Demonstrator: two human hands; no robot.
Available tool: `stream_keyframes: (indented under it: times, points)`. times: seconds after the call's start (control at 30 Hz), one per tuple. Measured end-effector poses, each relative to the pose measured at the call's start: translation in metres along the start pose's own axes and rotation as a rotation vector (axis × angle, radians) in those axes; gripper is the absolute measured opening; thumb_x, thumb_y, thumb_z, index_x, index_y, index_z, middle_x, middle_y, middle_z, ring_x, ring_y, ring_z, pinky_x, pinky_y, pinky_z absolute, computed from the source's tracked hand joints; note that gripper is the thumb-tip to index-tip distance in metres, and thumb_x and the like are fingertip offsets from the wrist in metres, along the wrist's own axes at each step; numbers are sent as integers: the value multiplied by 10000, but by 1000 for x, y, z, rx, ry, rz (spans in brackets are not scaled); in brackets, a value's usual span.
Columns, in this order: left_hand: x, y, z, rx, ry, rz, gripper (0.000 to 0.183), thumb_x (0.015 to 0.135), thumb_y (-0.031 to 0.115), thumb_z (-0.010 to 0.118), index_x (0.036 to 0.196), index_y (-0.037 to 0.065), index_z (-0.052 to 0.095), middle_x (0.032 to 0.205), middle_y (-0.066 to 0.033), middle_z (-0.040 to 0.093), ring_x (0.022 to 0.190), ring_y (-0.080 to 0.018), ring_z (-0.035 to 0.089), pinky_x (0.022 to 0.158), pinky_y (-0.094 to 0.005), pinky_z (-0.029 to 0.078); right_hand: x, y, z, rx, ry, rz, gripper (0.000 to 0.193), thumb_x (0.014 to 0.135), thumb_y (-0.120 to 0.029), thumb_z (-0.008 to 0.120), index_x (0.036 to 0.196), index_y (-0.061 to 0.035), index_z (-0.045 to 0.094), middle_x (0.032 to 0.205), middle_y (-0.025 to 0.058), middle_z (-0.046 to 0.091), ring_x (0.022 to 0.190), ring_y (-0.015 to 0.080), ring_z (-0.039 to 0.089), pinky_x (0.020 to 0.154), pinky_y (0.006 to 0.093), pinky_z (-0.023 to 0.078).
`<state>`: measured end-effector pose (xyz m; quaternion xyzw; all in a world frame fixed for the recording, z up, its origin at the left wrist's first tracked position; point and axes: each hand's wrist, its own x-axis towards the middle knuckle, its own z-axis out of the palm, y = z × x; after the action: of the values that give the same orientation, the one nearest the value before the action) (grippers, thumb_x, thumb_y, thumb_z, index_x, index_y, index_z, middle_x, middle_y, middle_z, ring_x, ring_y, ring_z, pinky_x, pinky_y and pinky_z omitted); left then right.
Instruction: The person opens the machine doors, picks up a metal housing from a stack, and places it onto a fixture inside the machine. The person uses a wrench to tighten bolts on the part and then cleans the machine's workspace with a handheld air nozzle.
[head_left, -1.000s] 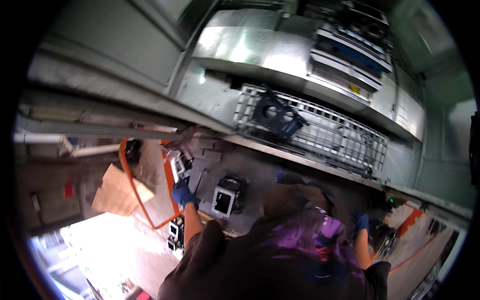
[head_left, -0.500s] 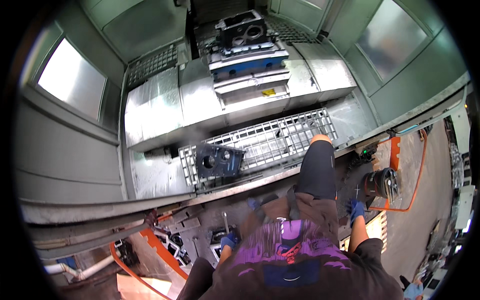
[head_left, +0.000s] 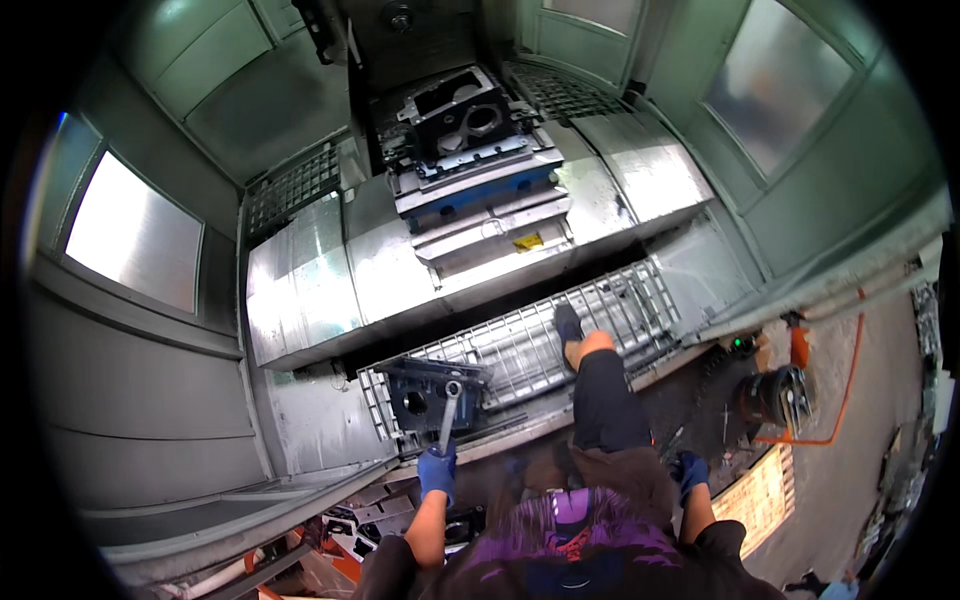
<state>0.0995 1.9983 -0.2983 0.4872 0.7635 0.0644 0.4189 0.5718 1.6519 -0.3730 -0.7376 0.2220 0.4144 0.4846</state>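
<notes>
In a blue glove, my left hand point(head_left: 437, 472) is closed round the lower end of a steel wrench point(head_left: 449, 417). The wrench stands up from the fist, its ring end in front of a dark metal housing point(head_left: 410, 390) with round holes. That housing rests on the left end of a metal grating point(head_left: 518, 347). My right hand point(head_left: 689, 474), also in a blue glove, hangs low beside my right thigh. Its fingers are small and dark here, and I cannot make out whether they hold anything.
One foot point(head_left: 568, 322) stands on the grating. Beyond it, another dark housing point(head_left: 465, 122) sits on a blue fixture point(head_left: 480, 200) between sloped metal covers point(head_left: 300, 275). Tools and parts point(head_left: 375, 508) lie below the machine's sill. A black drum-shaped container point(head_left: 765, 397) and a wooden pallet point(head_left: 765, 497) are on the right.
My left hand has risen forward from the tool area with the wrench, now in front of the near housing. My body has leaned toward the machine, and my foot on the grating has come into view.
</notes>
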Motion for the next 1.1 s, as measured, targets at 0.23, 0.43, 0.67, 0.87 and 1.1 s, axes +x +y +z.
stream_keyframes:
  times: [0.23,0.43,0.67,0.87,1.1]
  points:
    - [33,169,39,-18,-115,35,363,804,371,654,839,10,659,597,-133,594,528,-222,572,529,-373,433,21,-256,251,-269,-585,-491,254,899,-195,492,1048,-45,632,927,88,663,834,205,645,745,325,505]
    - [21,368,34,-8,-192,106,347,822,349,643,857,5,657,678,-202,610,629,-300,619,587,-381,452,-65,-372,420,-381,-1255,-490,353,913,-156,454,1224,-10,533,1180,120,596,1105,230,567,968,324,417]
    - [-3,487,31,-79,-237,165,297,815,320,649,916,42,667,810,-137,672,714,-253,643,651,-376,478,-152,-376,486,-358,-1091,64,326,918,-237,542,1156,-19,587,1026,74,648,916,134,599,797,248,468]
    - [22,490,28,-308,-314,70,214,860,214,607,994,51,643,885,-54,662,752,-130,596,680,-299,484,-134,-381,518,-133,-1074,341,292,925,-241,508,1058,-2,612,913,101,659,812,187,631,738,281,506]
    - [30,406,-1,-924,84,-280,227,888,237,610,883,11,632,824,-68,655,728,-120,600,661,-269,484,-85,-389,571,-368,-786,324,285,900,-350,534,946,-95,651,686,53,600,554,175,553,520,303,463]
